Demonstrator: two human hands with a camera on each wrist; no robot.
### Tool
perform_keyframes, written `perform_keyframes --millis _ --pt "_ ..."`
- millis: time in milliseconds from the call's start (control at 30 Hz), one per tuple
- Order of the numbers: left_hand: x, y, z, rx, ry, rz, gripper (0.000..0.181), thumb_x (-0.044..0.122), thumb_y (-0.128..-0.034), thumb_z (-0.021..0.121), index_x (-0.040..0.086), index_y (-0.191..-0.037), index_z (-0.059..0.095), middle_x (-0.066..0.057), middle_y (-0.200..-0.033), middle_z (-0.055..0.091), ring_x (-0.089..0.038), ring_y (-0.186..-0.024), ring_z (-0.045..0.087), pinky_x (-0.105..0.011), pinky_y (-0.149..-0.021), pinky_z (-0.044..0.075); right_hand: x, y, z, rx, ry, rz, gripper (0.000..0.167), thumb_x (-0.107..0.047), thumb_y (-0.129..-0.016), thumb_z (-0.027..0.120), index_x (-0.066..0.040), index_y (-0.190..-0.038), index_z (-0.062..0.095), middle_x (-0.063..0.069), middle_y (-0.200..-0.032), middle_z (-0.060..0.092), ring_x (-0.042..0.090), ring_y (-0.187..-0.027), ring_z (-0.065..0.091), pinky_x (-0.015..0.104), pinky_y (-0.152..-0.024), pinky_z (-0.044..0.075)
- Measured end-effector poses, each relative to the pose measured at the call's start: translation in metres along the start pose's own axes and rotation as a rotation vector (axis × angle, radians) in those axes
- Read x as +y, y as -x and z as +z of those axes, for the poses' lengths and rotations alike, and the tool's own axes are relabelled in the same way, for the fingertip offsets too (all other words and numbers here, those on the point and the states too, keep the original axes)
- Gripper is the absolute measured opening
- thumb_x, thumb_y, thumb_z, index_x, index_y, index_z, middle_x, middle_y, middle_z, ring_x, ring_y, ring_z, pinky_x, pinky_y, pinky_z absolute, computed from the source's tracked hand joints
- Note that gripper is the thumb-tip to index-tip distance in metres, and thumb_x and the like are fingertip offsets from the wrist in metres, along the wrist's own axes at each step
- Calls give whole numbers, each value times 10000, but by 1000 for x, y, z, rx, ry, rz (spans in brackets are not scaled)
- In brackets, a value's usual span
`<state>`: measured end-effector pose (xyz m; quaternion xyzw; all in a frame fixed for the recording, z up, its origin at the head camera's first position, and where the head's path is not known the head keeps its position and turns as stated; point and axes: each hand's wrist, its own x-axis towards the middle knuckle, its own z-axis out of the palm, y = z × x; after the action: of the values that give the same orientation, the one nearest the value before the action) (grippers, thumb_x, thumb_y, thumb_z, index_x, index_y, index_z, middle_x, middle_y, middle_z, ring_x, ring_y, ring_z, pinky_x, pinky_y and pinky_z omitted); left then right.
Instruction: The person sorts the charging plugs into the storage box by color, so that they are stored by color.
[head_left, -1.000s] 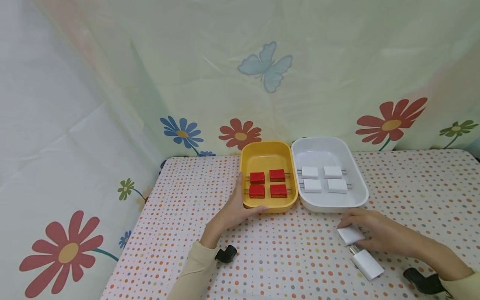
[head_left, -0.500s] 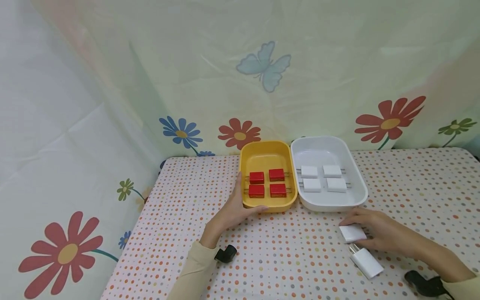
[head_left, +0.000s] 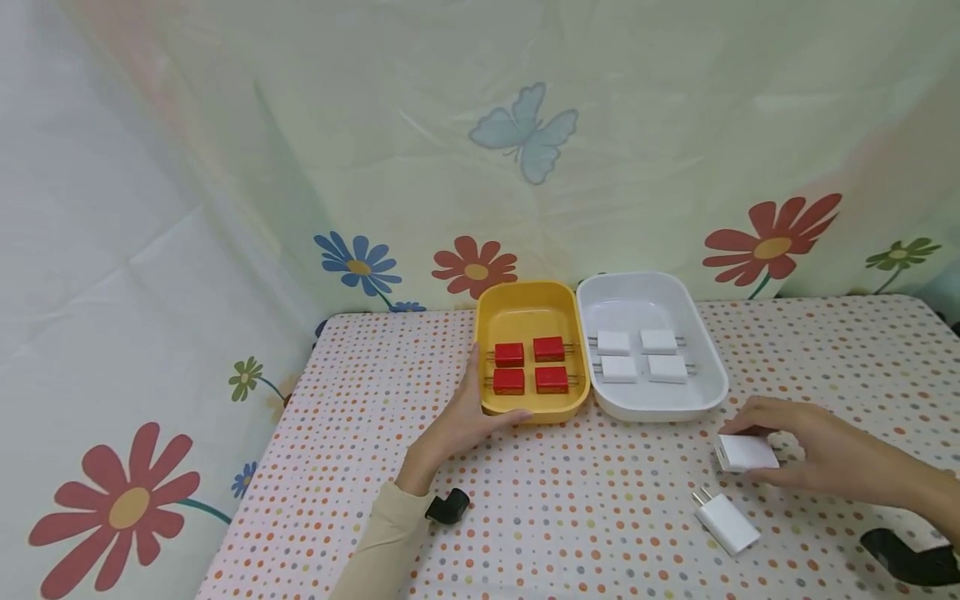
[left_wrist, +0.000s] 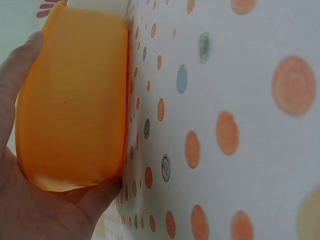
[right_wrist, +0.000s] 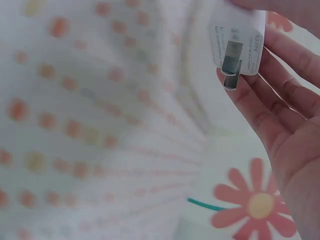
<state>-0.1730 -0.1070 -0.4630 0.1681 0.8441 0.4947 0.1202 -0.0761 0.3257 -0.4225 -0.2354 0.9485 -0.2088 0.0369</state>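
Note:
A white USB charger plug [head_left: 748, 452] is pinched between the thumb and fingers of my right hand [head_left: 825, 454], just above the table. In the right wrist view, its two metal prongs [right_wrist: 231, 65] and small print show. My left hand [head_left: 459, 423] rests against the front left corner of a yellow tray [head_left: 529, 321], fingers along its side and thumb along its front. Several red charger plugs [head_left: 551, 380] lie inside that tray. Beside it, a white tray [head_left: 636, 312] holds several white charger plugs [head_left: 667, 368]. Another white plug [head_left: 727, 525] lies on the table below the right hand.
The two trays touch side by side near the table's back edge. A dotted cloth covers the table [head_left: 600, 508]. Behind it hangs a flowered curtain [head_left: 630, 167]. Each wrist wears a black camera mount [head_left: 448, 507].
My right hand has moved right with the charger plug and turned it, so its prongs point towards the palm. The left hand stays at the yellow tray.

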Motion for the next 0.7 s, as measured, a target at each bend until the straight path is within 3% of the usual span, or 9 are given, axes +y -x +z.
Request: perform_keyframes --millis 100,233,400,533,700 --pt "0 0 0 0 8 0 1300 416 -865 871 207 -1677 -122 -71 -1739 140 -244 -1569 219 -540 -1243 244 -4 -9 -18 44 53 -4 505 -240 -680 990 -139 -1127 778 3 -1112 687 135 -931 621 324 -737 609" --pt "0 1 0 2 9 -5 1302 433 -860 872 223 -1677 -119 -76 -1740 137 -253 -1570 217 -554 -1240 243 -8 -30 -41 103 113 -47 502 -249 -676 996 -150 -1129 804 -18 -1133 689 51 -904 572 240 -704 569" --pt "0 2 0 1 -4 -6 1297 443 -862 866 198 -1678 -111 -75 -1738 144 -251 -1570 215 -554 -1240 246 -12 -65 -62 177 110 -118 519 -193 -654 1011 -163 -1131 809 -35 -1135 705 51 -937 599 262 -733 581" --pt "-1 0 0 -2 -2 6 1292 430 -869 863 187 -1676 -115 -75 -1731 166 -243 -1563 235 -547 -1238 255 -14 -97 -71 146 44 -121 486 -145 -700 988 -100 -1142 791 -59 -1062 690 104 -917 629 303 -781 601" --pt "-2 -1 0 -2 15 17 1279 406 -877 862 203 -1676 -116 -70 -1728 174 -235 -1555 252 -541 -1239 258 -12 -134 -73 66 2 -63 448 -79 -772 936 6 -1163 734 49 -1076 705 257 -988 673 478 -882 601"
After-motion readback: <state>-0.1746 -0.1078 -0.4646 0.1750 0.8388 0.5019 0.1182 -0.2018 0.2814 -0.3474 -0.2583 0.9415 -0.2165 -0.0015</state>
